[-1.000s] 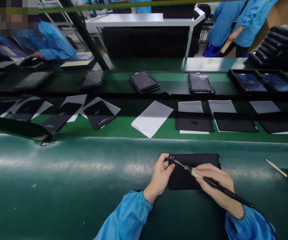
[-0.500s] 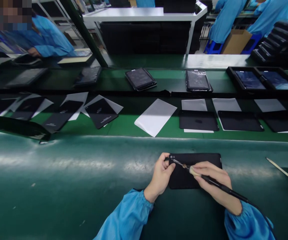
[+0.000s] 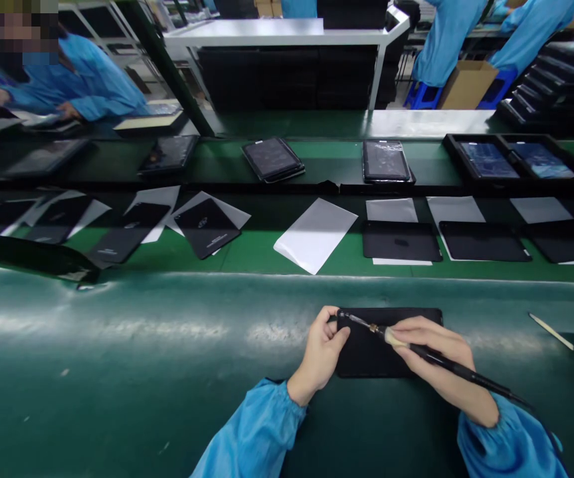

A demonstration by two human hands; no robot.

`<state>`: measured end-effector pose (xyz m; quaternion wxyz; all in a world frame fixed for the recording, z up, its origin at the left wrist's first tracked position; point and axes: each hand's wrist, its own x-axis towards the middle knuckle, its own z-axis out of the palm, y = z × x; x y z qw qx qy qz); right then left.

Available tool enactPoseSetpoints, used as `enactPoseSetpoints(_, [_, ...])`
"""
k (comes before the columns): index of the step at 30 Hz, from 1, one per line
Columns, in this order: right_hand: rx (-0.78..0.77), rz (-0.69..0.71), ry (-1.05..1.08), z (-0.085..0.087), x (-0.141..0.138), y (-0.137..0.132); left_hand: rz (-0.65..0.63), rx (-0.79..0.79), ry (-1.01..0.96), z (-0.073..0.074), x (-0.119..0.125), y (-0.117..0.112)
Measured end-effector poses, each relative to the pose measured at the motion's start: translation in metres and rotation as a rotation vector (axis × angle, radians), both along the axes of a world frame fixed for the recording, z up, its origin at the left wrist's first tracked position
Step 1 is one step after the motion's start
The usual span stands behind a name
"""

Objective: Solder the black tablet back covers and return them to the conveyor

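Watching from beside the line, I see a person working on a thin black panel (image 3: 367, 355) that lies flat on the green conveyor belt (image 3: 117, 325), directly in front of them. The left hand (image 3: 321, 348) has its fingers curled together on the panel's upper left corner, pinning it down. The right hand (image 3: 439, 362) has its fingers closed around the pale grip of a corded soldering iron (image 3: 459, 367), and the iron's fine metal tip reaches that same corner, just beside the left hand. The panel looks light and stiff, and probably smooth enough to slide on the belt, so I'd take hold of it by an edge or corner, well clear of the tip. A wooden stick (image 3: 551, 331) lies off to the right. Farther back, more black panels (image 3: 401, 240) sit among white sheets (image 3: 315, 236), and tablets (image 3: 385, 161) line a higher shelf.
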<state>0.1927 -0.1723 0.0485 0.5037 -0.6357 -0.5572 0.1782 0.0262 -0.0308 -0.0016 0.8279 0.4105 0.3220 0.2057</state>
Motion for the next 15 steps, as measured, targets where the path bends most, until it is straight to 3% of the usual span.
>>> enactPoseSetpoints(15, [-0.061, 0.057, 0.002, 0.006, 0.009, 0.013, -0.008, 0.008, 0.014, -0.001, -0.002, 0.000])
